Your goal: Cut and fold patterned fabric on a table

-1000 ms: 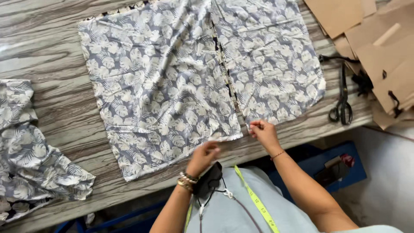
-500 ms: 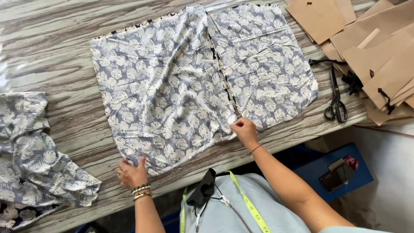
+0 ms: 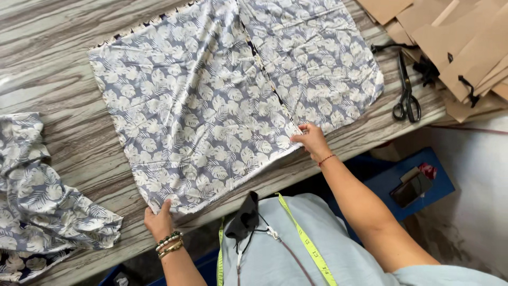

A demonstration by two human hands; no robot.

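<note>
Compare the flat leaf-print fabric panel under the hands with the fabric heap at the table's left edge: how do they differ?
The leaf-print fabric panel lies spread flat; the fabric heap is crumpled and folded over itself. The left hand and right hand grip the panel's near corners, while the heap lies apart from both. Both show the same blue-grey print with pale leaves and rest on the wood-grain table.

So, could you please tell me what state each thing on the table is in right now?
Large printed cloth: spread flat, its near edge pinned at two corners.
Left hand: fingers pressing the cloth's near left corner.
Right hand: fingers pinching the near right corner, at the seam.
Second printed cloth: crumpled in a heap at the table's left end.
Scissors: shut, lying flat beside the cloth.
Cardboard pieces: stacked, overlapping.
Measuring tape: hanging round the person's neck.
</note>
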